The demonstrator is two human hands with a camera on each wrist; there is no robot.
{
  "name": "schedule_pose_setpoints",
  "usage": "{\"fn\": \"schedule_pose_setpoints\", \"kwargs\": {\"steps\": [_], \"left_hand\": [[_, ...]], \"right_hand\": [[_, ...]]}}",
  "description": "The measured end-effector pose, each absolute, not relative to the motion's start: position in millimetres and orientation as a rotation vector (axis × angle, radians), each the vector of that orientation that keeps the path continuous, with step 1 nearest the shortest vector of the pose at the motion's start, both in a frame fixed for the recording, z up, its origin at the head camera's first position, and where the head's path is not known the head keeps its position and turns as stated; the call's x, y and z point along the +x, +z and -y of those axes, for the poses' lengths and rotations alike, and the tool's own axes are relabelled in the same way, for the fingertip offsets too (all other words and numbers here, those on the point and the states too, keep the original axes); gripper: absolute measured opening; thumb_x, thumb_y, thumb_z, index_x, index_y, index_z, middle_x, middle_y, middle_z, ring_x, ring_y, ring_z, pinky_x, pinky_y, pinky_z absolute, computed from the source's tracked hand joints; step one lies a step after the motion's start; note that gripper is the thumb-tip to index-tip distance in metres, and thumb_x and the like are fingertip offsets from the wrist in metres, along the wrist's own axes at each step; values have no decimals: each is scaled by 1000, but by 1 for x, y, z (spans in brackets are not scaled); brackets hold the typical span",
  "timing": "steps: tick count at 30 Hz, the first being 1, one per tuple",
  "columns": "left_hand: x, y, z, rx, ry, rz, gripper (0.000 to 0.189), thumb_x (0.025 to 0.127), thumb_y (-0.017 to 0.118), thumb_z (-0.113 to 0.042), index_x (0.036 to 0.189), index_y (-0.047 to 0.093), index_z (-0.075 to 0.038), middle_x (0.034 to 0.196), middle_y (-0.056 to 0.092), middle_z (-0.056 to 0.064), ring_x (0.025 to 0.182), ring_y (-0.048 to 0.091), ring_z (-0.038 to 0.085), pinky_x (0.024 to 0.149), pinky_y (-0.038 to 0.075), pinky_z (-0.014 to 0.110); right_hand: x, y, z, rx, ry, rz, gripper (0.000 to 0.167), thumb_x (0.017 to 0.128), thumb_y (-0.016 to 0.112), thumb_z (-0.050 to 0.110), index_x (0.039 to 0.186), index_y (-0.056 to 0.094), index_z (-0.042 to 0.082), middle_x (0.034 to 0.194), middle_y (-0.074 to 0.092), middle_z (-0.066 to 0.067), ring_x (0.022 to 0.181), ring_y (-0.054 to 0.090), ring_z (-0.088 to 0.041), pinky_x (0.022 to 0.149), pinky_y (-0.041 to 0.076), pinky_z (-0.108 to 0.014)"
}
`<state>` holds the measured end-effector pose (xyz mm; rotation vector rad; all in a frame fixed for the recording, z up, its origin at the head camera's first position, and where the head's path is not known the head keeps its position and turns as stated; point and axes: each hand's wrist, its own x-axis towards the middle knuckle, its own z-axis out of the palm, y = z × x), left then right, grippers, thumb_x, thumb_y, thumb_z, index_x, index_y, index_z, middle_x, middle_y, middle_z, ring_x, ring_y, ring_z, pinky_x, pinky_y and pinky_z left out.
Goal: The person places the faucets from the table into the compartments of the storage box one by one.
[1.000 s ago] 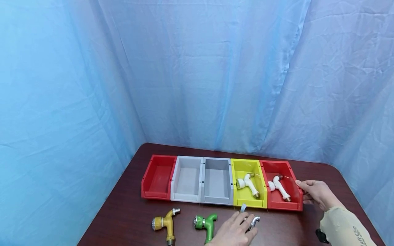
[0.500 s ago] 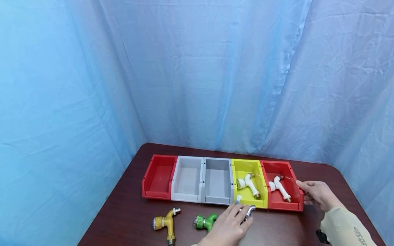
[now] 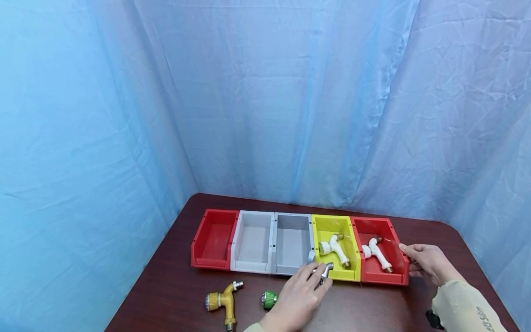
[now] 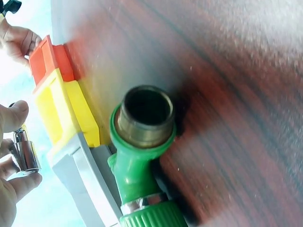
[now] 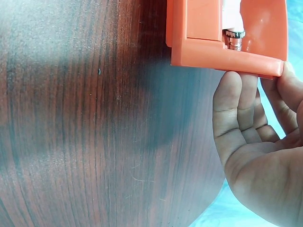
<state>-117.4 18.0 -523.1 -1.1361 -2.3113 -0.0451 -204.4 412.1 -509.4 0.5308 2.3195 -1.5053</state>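
Note:
My left hand (image 3: 299,295) grips a chrome tap (image 3: 328,269) just in front of the gray and yellow bins; the fingers cover most of it. In the left wrist view, the shiny end of the chrome tap (image 4: 25,153) shows between thumb and fingers. Below that hand lies a green tap (image 4: 135,165), its brass-coloured threaded opening facing the camera. My right hand (image 3: 427,260) holds the outer side wall of the right-hand red bin (image 3: 404,269), thumb at the rim. A white tap (image 3: 376,255) lies in that bin, another white tap (image 3: 337,250) in the yellow bin (image 3: 354,269).
Left of the yellow bin stand a gray bin (image 3: 292,267), a whitish bin (image 3: 250,265) and another red bin (image 3: 210,263), joined in one row. A yellow tap (image 3: 227,302) lies on the dark wooden table (image 3: 166,286) at front left. Blue curtains (image 3: 257,115) surround the table.
My left hand has carried the chrome tap left and away from me, up to the bins' front edge, covering more of the green tap. The right hand stays at the red bin.

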Motion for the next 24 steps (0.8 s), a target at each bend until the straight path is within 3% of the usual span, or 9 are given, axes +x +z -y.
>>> {"fn": "schedule_pose_setpoints", "kwargs": {"steps": [8,18,24], "left_hand": [[-125,-520,-10,-1063,-98,2305,31,93,70,-13,123,72,-19,140,62,10,130,57,25,106,52,38],[-136,-520,0,-963,-129,2295,45,80,85,-12,122,72,-17,138,64,13,126,60,29,104,53,40],[-141,-520,5,-915,-151,2355,52,75,87,-9,124,72,-18,140,62,13,130,57,28,105,52,39]], "right_hand": [[-204,-510,-413,533,-1493,-2321,56,105,58,34,125,55,-18,84,72,-4,70,69,-21,70,63,-39],[-204,-511,-413,535,-1475,-2332,62,105,58,37,130,51,-20,84,73,-3,70,69,-21,72,63,-40],[-205,-512,-414,535,-1488,-2327,64,104,59,38,130,50,-19,83,73,-2,70,70,-20,72,63,-40]]}}
